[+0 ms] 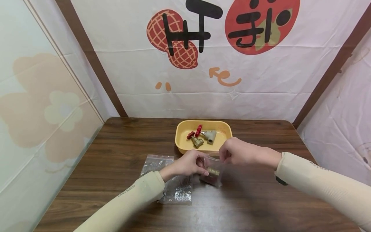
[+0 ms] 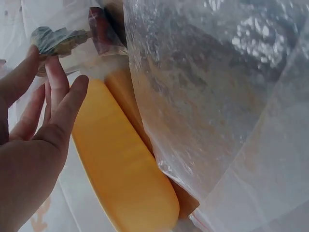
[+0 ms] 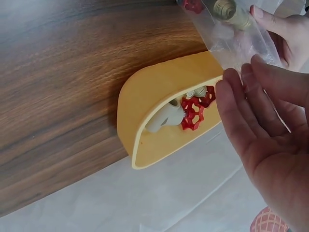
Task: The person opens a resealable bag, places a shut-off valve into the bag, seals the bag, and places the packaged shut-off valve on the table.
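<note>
Bag [image 1: 218, 181], small and clear, is held between two bare hands at the dark wooden table [image 1: 121, 154]. Through its film a brass fitting [image 1: 213, 171] and a red piece [image 3: 194, 5] are seen. At ten o'clock on the bag, the film is pinched narrowly beside the fitting by the thumb and fingers of the left hand [image 1: 189, 163]. At one o'clock, the bag's upper edge is gripped by the right hand [image 1: 239, 151], its thumb and fingertips brought close together. Whether the bag's bottom is supported by the table cannot be told.

From the bag, a yellow tray [image 1: 221, 138] is placed at twelve o'clock. Toward eight o'clock inside it, a brass valve [image 1: 197, 142] is contained; toward three o'clock, a grey valve [image 1: 211, 136]. Both are fitted with red handwheels, pointed toward ten o'clock.

At eight o'clock from the bag, wrinkled clear plastic [image 1: 179, 193] is spread on the table, partly covered by the left arm. Beyond the table, a white printed backdrop [image 1: 130, 64] is hung.
</note>
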Tool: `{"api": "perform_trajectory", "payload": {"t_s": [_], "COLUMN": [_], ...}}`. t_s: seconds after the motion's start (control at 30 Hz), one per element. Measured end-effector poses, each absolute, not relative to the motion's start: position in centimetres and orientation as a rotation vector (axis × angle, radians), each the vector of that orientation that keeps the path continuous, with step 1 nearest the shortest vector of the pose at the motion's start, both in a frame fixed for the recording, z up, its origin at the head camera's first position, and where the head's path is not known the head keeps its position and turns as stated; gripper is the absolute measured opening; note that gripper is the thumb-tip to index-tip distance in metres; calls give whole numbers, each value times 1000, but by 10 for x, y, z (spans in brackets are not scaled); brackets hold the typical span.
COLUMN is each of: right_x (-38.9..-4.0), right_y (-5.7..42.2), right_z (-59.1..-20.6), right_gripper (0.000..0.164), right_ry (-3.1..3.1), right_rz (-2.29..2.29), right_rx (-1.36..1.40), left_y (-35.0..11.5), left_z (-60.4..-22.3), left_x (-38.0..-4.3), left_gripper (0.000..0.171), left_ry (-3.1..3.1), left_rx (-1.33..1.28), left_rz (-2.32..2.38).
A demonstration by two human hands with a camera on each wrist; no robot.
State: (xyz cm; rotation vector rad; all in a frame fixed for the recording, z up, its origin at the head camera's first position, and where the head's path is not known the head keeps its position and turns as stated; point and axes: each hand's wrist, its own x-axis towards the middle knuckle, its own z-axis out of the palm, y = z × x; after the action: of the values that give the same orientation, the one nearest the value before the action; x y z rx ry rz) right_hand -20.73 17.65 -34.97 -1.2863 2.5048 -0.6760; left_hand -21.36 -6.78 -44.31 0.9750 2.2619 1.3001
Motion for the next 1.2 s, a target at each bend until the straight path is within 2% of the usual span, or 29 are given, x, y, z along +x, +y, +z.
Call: {"api": "perform_trajectory", "payload": {"t_s": [0.5,0.63,0.83,0.9,1.03,1.2], "right_x": [-204,-203,-203,-202,-202,-201], "right_y": [185,188,192,193,194,195], "right_z": [-359,-361,-363,-364,-367,-367], "right_gripper": [31,32,44,41,21,18], "right_ry": [2601,2602,2579,2575,2573,2571], "right_rz": [-679,-726,-744,-727,-701,-687], "right_rx": [-1327,-1260,-1181,-1160,-1127,-1123], "left_y": [-70,-71,-72,-72,-73,-73], "left_z": [-433,-424,-414,-415,-418,-432], "left_x": [-203,-200,-197,-196,-197,-202], "left_gripper": [4,4,9,10,5,38], "left_ry": [2359,2450,2620,2653,2610,2444], "left_rx": [1036,1032,1124,1145,1105,1079], "left_rz": [1289,1311,1230,1198,1174,984]}}
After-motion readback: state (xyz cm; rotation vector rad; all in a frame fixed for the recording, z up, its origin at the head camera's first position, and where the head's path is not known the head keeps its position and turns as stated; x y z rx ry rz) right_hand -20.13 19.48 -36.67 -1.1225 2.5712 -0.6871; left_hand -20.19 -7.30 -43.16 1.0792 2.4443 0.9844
